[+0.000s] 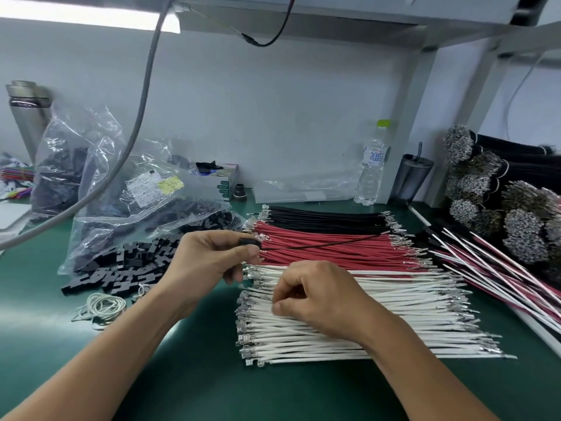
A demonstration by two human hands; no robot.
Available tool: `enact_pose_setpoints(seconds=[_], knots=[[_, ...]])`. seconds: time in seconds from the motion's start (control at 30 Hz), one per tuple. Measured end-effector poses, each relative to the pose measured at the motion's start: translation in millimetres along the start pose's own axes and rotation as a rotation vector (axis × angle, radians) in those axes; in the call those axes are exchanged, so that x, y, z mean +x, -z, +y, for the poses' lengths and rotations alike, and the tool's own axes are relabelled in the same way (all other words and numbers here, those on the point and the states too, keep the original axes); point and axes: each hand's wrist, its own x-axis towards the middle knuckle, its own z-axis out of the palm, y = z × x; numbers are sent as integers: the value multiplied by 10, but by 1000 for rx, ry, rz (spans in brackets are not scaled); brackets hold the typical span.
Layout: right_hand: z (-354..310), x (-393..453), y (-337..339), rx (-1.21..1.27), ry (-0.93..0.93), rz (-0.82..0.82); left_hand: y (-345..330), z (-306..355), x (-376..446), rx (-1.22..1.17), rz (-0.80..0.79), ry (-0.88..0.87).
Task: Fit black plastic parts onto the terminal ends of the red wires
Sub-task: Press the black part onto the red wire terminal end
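My left hand (209,256) pinches a small black plastic part (250,243) with a thin black wire (321,245) running from it to the right, held above the left ends of the red wires (334,253). Lower down, my right hand (318,296) rests on the white wires (379,326) near their left terminal ends, its fingers curled and pinching at a white wire. A row of black wires (328,218) lies behind the red ones. Loose black plastic parts (127,268) are heaped to the left of my left hand.
Clear plastic bags (100,189) of black parts stand at the left on the green mat (212,375). White rubber bands (103,306) lie near my left forearm. A water bottle (372,165), a dark tumbler (413,177), bundled black wires (504,189) and finished red-white assemblies (501,271) stand at the right.
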Motion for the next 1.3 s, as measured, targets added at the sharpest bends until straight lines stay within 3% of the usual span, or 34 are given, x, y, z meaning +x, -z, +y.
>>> enact_pose_setpoints(seconds=[0.43,0.63,0.83,1.3], knots=[[11,-6,6,-14,30,23,3,30,-17,-44,-10,10],[36,18,103,226,67,325,22,70,-8,-67,-36,54],[-34,13,69,14,123,521,25,97,-38,-111,-128,56],[-13,13,57,62,155,508,45,144,-67,-144,-165,46]])
